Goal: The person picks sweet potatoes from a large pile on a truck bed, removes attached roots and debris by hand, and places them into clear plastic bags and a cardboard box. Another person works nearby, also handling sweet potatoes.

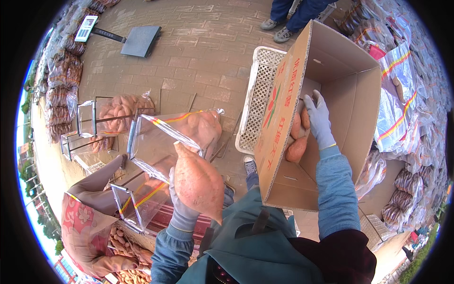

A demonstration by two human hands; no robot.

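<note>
A large sweet potato (198, 181) rests in my gloved left hand (181, 204), which is partly hidden behind it. My right hand (319, 119), in a grey glove, reaches down inside an open cardboard box (340, 142). Its fingers are slightly apart, beside several sweet potatoes (296, 149) on the box floor; whether the fingertips touch one cannot be told. Left of the box, clear plastic bags (161, 138) with red and yellow stripes hang open on metal frames, the nearer ones holding sweet potatoes at their far ends.
Under the box's left side lies a white plastic crate (262, 74). A platform scale (141, 41) stands at the upper left. Another person (88, 230) bends over loose sweet potatoes at the lower left; another person's legs (301, 14) show above the box. Filled bags (400, 198) are piled at right.
</note>
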